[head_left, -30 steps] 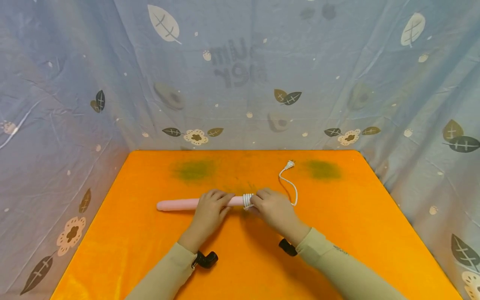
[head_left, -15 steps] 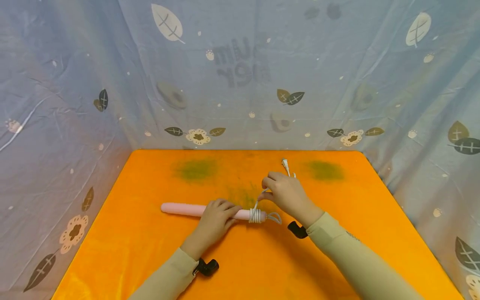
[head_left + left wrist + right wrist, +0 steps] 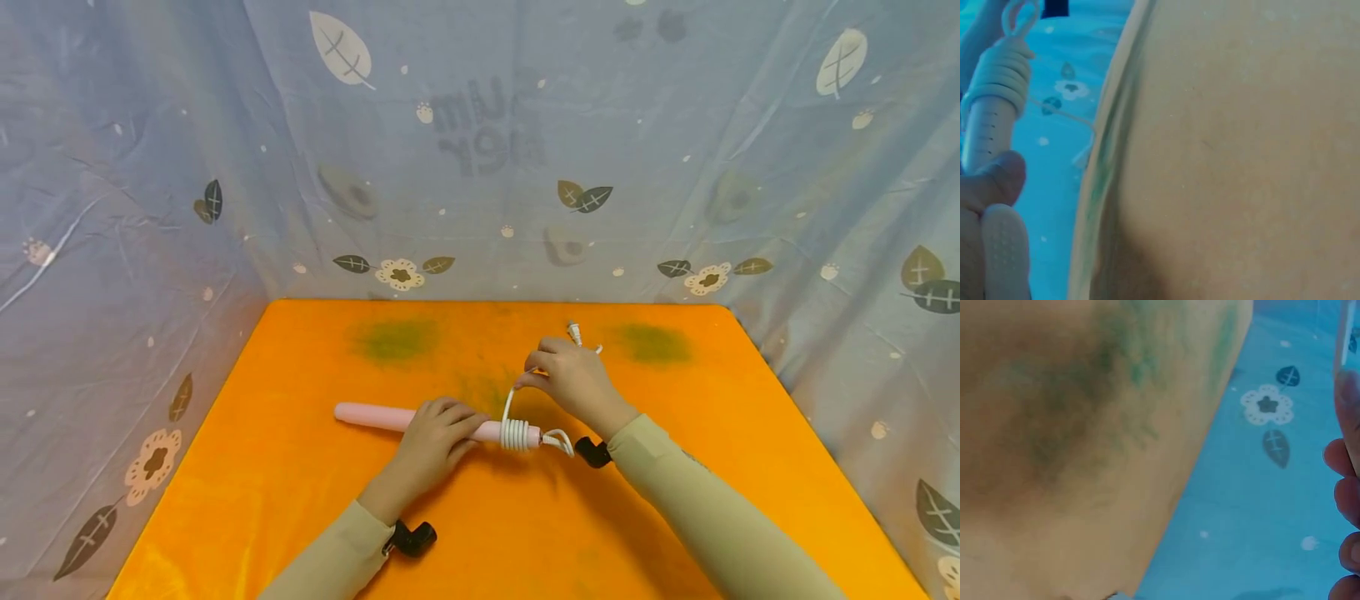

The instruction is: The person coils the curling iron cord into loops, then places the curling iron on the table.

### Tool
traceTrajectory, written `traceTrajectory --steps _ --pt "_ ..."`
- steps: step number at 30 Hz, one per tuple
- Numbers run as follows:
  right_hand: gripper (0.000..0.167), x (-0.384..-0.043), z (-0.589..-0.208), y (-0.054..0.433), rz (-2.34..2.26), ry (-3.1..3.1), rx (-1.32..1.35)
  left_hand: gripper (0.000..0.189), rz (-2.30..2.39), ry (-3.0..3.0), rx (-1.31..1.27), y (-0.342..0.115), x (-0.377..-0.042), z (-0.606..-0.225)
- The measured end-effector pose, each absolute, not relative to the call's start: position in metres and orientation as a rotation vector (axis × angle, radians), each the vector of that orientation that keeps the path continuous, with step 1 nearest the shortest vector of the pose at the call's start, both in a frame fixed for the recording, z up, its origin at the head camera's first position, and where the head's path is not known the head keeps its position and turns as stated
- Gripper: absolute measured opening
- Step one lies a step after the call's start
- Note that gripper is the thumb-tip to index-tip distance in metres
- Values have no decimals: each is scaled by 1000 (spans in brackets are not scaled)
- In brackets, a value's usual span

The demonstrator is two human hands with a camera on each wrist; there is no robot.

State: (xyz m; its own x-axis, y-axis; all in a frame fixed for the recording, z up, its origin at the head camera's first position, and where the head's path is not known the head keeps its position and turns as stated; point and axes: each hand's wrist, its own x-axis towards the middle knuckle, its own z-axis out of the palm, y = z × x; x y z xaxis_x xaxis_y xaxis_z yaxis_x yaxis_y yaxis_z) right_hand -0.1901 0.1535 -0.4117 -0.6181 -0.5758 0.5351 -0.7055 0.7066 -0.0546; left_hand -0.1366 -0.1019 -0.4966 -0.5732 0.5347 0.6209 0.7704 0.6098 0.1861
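A slim pink hair straightener [image 3: 373, 416] lies sideways in the head view, its right end tilted slightly toward me. My left hand [image 3: 437, 433] grips its middle from above. Near the right end, several turns of white power cord [image 3: 514, 434] wrap round the body, and a small cord loop sticks out past that end. My right hand [image 3: 576, 382] is above and right of the coils, pinching the cord, which rises from the wrap to my fingertips. Up close in the left wrist view, my thumb [image 3: 1002, 178] presses the straightener below the coils [image 3: 1000, 78].
The cord's white plug [image 3: 574, 332] is beyond my right hand, toward the back of the orange-covered table [image 3: 300, 500]. Patterned curtains [image 3: 480, 208] enclose the back and sides. A black camera mount [image 3: 414, 539] hangs at my left wrist, another [image 3: 592, 452] at my right.
My right hand has left the coils, moving up and right with the cord pinched. The end loop has come into view. The straightener's right end has shifted rightward and nearer to me.
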Motion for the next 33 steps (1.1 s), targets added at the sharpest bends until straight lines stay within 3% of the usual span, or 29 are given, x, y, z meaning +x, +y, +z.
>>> traceTrajectory --steps 20,27,33 --pt "3 -181 -439 140 477 -2568 961 42 -819 -2225 -840 -107 -140 -471" --pt "12 -173 -450 139 665 -2519 1003 42 -823 -2230 -810 -107 -142 -473" --pt "13 -168 -460 137 426 -2473 951 43 -856 -2243 -750 -105 -145 -472"
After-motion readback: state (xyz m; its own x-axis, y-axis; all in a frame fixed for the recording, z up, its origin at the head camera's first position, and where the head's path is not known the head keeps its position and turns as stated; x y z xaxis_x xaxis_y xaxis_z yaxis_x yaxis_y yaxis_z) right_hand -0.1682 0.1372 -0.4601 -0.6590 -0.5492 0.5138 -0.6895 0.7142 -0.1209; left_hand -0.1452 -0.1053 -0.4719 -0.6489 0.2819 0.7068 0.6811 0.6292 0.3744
